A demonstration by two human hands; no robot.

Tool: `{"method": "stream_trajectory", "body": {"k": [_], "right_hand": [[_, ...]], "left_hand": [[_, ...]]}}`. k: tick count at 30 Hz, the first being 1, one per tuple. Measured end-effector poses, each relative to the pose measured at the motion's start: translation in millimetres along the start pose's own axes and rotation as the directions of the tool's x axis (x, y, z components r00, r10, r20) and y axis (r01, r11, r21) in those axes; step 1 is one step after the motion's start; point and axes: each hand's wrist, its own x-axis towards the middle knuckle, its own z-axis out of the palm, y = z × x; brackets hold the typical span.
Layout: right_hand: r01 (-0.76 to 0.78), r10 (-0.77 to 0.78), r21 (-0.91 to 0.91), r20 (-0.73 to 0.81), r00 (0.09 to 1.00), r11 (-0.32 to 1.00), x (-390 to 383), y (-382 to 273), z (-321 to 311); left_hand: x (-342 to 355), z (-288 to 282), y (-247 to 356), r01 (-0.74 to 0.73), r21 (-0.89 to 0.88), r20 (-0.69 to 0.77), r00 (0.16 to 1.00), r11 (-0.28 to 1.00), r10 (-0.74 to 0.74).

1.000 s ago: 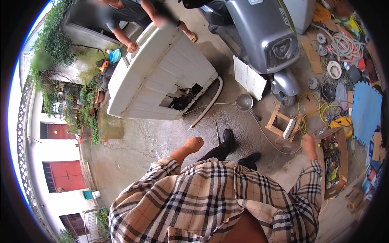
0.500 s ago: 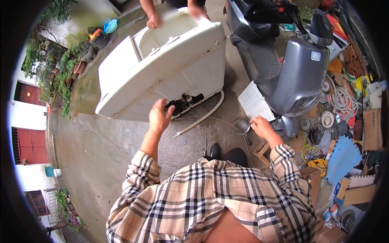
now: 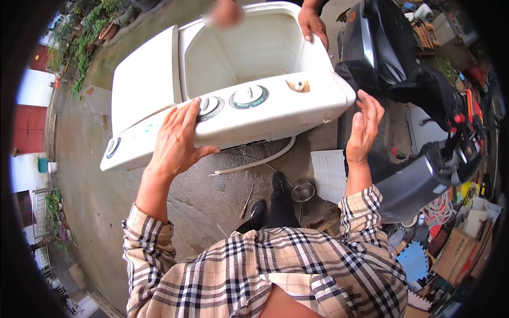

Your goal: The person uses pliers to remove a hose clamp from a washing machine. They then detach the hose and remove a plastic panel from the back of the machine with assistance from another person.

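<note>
A white twin-tub washing machine (image 3: 275,121) stands before me, its tub open at the top and its knobs (image 3: 249,96) facing up along the near panel. My left hand (image 3: 175,140) lies with spread fingers on that panel, beside one knob. At the machine's right corner my right hand (image 3: 363,127) is raised, fingers apart; whether it touches the corner I cannot tell. Across from me, another person's hand (image 3: 313,25) rests on the far right rim, and their other hand (image 3: 225,15) is at the far edge, blurred. A grey drain hose (image 3: 257,164) trails from underneath.
A grey scooter (image 3: 419,183) stands close on the right, with a white ribbed panel (image 3: 327,172) leaning near it. By my feet are a metal pan (image 3: 303,191) and a screwdriver (image 3: 246,202) on wet concrete. Cardboard (image 3: 458,254) and clutter fill the lower right.
The washing machine has tipped from its tilt toward upright, hiding its underside and showing its panel and tub. My left hand has come onto the panel; my right hand has risen to the corner.
</note>
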Motion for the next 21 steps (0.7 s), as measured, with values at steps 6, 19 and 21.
{"method": "stream_trajectory", "body": {"k": [6, 19, 21], "right_hand": [[0.153, -0.148, -0.01, 0.204, 0.968, 0.988, 30, 23, 19], [-0.106, 0.106, -0.029, 0.009, 0.994, 0.994, 27, 17, 36], [-0.049, 0.05, 0.014, -0.002, 0.999, 0.999, 26, 25, 37]], "left_hand": [[11, 4, -5, 0.07, -0.01, 0.099, 0.993, 0.998, -0.068], [12, 4, -11, 0.016, -0.006, 0.202, 0.979, 1.0, -0.015], [15, 4, -13, -0.004, -0.018, 0.226, 0.974, 1.0, 0.008]]}}
